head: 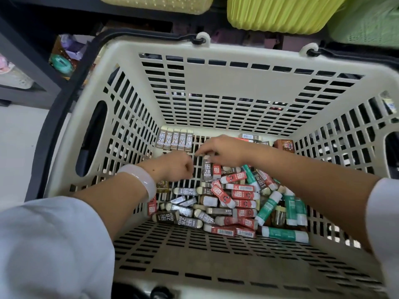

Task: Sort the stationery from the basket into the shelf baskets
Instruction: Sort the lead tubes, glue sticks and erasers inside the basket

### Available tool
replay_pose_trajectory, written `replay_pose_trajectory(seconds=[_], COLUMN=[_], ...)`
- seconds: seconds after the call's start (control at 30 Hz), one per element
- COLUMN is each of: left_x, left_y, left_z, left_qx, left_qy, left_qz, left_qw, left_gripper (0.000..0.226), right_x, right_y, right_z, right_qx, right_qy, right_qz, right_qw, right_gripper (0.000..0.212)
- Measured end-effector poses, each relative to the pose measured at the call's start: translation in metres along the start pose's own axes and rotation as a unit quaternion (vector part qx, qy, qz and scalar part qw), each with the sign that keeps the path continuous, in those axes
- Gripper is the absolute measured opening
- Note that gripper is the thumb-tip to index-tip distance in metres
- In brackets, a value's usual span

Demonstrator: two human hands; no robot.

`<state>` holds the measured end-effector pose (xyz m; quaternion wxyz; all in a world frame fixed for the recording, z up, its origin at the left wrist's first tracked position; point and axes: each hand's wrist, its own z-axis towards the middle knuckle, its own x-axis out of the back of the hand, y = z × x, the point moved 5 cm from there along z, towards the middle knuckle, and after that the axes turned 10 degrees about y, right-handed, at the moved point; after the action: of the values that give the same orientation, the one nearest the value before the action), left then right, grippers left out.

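Grey 2B eraser [207, 170] is standing upright, long axis pointing away — we are pinching its top with the right hand [222, 151]; the left hand [172, 167], curled, is hovering just beside.

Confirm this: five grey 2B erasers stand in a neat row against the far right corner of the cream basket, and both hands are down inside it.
Wrong corner. The head view shows the row of five grey 2B erasers in the far left corner of the cream basket. The left hand and right hand are indeed inside it.

5 erasers [176, 140] stand in a row at the basket's [226, 83] far-left floor corner; a loose heap [233, 197] lies to their right, nearer. Shelf baskets [280, 11] sit behind.
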<state>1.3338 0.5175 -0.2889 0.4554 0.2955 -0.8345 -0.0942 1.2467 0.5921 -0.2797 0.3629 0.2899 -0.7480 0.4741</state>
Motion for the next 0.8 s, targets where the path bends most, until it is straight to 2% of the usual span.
replay_pose_trajectory(seconds=[0.07, 0.13, 0.23, 0.3, 0.37, 0.47, 0.6, 0.73, 0.8], left_x=[-0.016, -0.027, -0.032, -0.031, -0.029, -0.022, 0.002, 0.018, 0.023], left_y=[0.003, 0.004, 0.003, 0.002, 0.0, -0.001, -0.002, -0.009, -0.012], left_z=[-0.005, -0.007, -0.007, -0.007, -0.008, -0.007, 0.0, 0.005, 0.005], left_qx=[-0.025, -0.035, -0.022, -0.006, 0.003, 0.003, 0.012, 0.048, 0.069], left_qy=[-0.056, -0.076, -0.08, -0.082, -0.087, -0.097, -0.026, 0.051, 0.085], left_qz=[0.069, 0.124, 0.164, 0.165, 0.163, 0.146, 0.08, 0.009, -0.01], left_qw=[0.996, 0.989, 0.983, 0.983, 0.983, 0.984, 0.996, 0.997, 0.994], left_gripper=[0.027, 0.03, 0.03, 0.026, 0.023, 0.016, 0.013, 0.009, 0.018], right_x=[-0.009, -0.014, -0.011, -0.005, 0.005, 0.016, 0.005, -0.009, -0.015], right_y=[-0.002, -0.001, 0.001, 0.004, 0.008, 0.018, 0.026, 0.028, 0.029], right_z=[-0.007, -0.009, -0.008, -0.007, -0.005, 0.002, 0.017, 0.029, 0.03], right_qx=[0.054, 0.079, 0.078, 0.049, -0.002, -0.102, -0.219, -0.284, -0.305], right_qy=[-0.035, -0.027, 0.0, 0.034, 0.1, 0.198, 0.229, 0.249, 0.254], right_qz=[-0.063, -0.116, -0.108, -0.052, 0.01, 0.086, 0.219, 0.301, 0.321], right_qw=[0.996, 0.99, 0.991, 0.997, 0.995, 0.971, 0.923, 0.876, 0.86], right_gripper=[0.036, 0.033, 0.024, 0.018, 0.013, 0.011, 0.015, 0.019, 0.026])
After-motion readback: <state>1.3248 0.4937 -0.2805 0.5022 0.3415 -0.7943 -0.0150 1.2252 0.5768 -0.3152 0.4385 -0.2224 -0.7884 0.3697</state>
